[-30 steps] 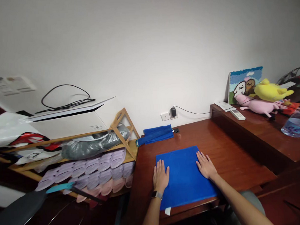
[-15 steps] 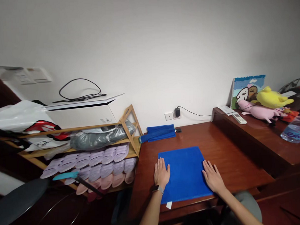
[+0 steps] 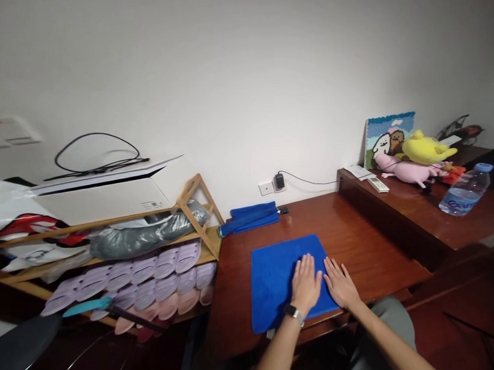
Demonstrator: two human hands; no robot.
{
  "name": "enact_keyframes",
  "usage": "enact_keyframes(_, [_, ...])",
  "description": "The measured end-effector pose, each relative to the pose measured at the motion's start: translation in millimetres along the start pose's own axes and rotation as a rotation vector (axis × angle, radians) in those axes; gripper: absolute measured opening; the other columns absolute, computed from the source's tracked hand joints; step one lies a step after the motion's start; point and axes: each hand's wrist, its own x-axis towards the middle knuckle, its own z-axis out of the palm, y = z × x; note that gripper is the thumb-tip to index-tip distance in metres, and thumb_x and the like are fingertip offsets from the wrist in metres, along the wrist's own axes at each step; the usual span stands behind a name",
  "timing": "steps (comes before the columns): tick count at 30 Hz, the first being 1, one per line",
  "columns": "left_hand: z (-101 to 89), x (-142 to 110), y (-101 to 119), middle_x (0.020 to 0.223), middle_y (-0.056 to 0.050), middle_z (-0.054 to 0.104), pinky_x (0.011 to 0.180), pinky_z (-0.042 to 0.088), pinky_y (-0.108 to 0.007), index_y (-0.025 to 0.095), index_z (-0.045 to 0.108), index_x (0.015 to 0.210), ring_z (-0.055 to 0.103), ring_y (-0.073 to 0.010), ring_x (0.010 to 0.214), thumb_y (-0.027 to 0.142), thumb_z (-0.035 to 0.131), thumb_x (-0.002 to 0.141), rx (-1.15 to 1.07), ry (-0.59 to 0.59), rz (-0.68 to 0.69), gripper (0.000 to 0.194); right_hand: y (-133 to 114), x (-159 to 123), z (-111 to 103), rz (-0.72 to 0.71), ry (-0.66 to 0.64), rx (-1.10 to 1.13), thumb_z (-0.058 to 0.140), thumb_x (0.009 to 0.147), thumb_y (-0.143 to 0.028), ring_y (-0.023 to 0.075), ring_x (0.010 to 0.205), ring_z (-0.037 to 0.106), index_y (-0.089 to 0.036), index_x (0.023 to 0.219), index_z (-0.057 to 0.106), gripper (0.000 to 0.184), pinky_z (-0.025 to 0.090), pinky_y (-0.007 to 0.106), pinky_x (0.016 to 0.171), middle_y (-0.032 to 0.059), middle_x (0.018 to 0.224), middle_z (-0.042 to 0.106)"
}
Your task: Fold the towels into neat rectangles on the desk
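Note:
A blue towel point(image 3: 271, 276) lies spread flat on the brown wooden table point(image 3: 339, 224). My left hand point(image 3: 306, 283), with a watch on its wrist, is over the right half of the towel, palm down with the fingers stretched out. Along the towel's right edge lies my right hand point(image 3: 340, 283), also flat with fingers extended. The two hands are close together and hold nothing. Farther back, near the wall, sits a folded pile of blue cloth point(image 3: 254, 216).
To the left stands a wooden shoe rack point(image 3: 208, 244) with rows of slippers and a white box point(image 3: 104, 199) on top. A raised ledge at right bears plush toys point(image 3: 410, 169), a remote point(image 3: 378, 184) and a water bottle point(image 3: 462, 194). A charger point(image 3: 279, 180) is plugged into the wall.
My left hand has moved right from the towel's left edge onto its right half, near my right hand. The right hand stays at the right edge. The view has turned slightly right.

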Motion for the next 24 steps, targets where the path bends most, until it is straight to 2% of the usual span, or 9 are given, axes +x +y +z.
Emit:
enact_keyframes(2, [10.4, 7, 33, 0.172, -0.007, 0.029, 0.132, 0.023, -0.046, 0.016, 0.025, 0.167, 0.023, -0.0212, 0.16, 0.046, 0.017, 0.11, -0.062, -0.061, 0.057, 0.064, 4, -1, 4, -0.04, 0.01, -0.027, 0.024, 0.105, -0.033, 0.0239, 0.161, 0.018, -0.02, 0.166, 0.026, 0.062, 0.017, 0.051, 0.131, 0.0034, 0.173, 0.022])
enact_keyframes(3, [14.7, 8, 42, 0.172, -0.007, 0.029, 0.132, 0.024, -0.045, 0.016, 0.025, 0.167, 0.023, -0.0211, 0.16, 0.047, 0.016, 0.11, -0.08, -0.093, 0.059, 0.065, 5, -1, 5, -0.059, 0.015, -0.039, 0.026, 0.105, -0.032, 0.0241, 0.161, 0.018, -0.021, 0.166, 0.027, 0.063, 0.017, 0.051, 0.131, 0.0034, 0.173, 0.022])
enact_keyframes(5, [20.3, 4, 41, 0.172, -0.008, 0.029, 0.131, 0.024, -0.045, 0.016, 0.026, 0.166, 0.024, -0.0213, 0.16, 0.051, 0.016, 0.11, -0.086, -0.132, 0.025, 0.067, 7, -1, 8, -0.07, 0.027, -0.046, 0.028, 0.105, -0.033, 0.0246, 0.161, 0.019, -0.023, 0.166, 0.027, 0.062, 0.017, 0.051, 0.131, 0.0036, 0.173, 0.023])
enact_keyframes(7, [20.0, -10, 19, 0.172, -0.008, 0.03, 0.131, 0.024, -0.047, 0.017, 0.029, 0.166, 0.025, -0.0226, 0.16, 0.054, 0.018, 0.109, -0.056, -0.123, -0.03, 0.068, 7, 0, 8, -0.042, 0.036, -0.032, 0.024, 0.107, -0.038, 0.0244, 0.161, 0.021, -0.022, 0.166, 0.026, 0.062, 0.017, 0.051, 0.131, 0.0036, 0.172, 0.026])
enact_keyframes(12, [-3.9, -69, -78, 0.169, -0.013, 0.034, 0.13, 0.027, -0.052, 0.013, 0.034, 0.164, 0.029, -0.0275, 0.158, 0.054, 0.022, 0.109, 0.113, -0.039, -0.323, 0.07, 4, 2, 9, 0.007, 0.048, 0.003, 0.018, 0.108, -0.044, 0.0235, 0.16, 0.023, -0.021, 0.167, 0.024, 0.064, 0.016, 0.05, 0.131, 0.0033, 0.172, 0.027])
enact_keyframes(15, [-16.4, -98, -116, 0.169, -0.014, 0.035, 0.129, 0.028, -0.048, 0.01, 0.035, 0.163, 0.031, -0.0263, 0.158, 0.051, 0.021, 0.109, 0.191, -0.001, -0.423, 0.069, 6, 1, 13, 0.01, 0.056, -0.001, 0.018, 0.108, -0.045, 0.0234, 0.16, 0.023, -0.02, 0.167, 0.026, 0.064, 0.016, 0.051, 0.131, 0.0038, 0.171, 0.028])
enact_keyframes(17, [-17.8, -108, -125, 0.169, -0.014, 0.035, 0.129, 0.029, -0.047, 0.009, 0.035, 0.163, 0.03, -0.0257, 0.158, 0.051, 0.021, 0.109, 0.208, 0.016, -0.428, 0.07, 8, 0, 15, 0.008, 0.056, -0.013, 0.018, 0.108, -0.044, 0.0237, 0.16, 0.024, -0.02, 0.167, 0.026, 0.064, 0.017, 0.051, 0.131, 0.0042, 0.171, 0.029])
enact_keyframes(20, [-13.4, -111, -125, 0.169, -0.015, 0.035, 0.129, 0.029, -0.047, 0.008, 0.035, 0.162, 0.031, -0.0262, 0.158, 0.053, 0.021, 0.109, 0.212, 0.049, -0.423, 0.071, 9, 1, 16, 0.006, 0.038, -0.036, 0.02, 0.107, -0.044, 0.0255, 0.159, 0.026, -0.02, 0.166, 0.029, 0.065, 0.019, 0.053, 0.13, 0.0052, 0.171, 0.031])
enact_keyframes(24, [-7.8, -109, -123, 0.168, -0.015, 0.036, 0.129, 0.03, -0.047, 0.008, 0.034, 0.163, 0.032, -0.0266, 0.157, 0.054, 0.024, 0.109, 0.212, 0.094, -0.42, 0.072, 2, 24, 2, -0.017, 0.024, -0.058, 0.019, 0.107, -0.048, 0.0264, 0.16, 0.025, -0.017, 0.166, 0.03, 0.068, 0.016, 0.053, 0.131, 0.006, 0.17, 0.031])
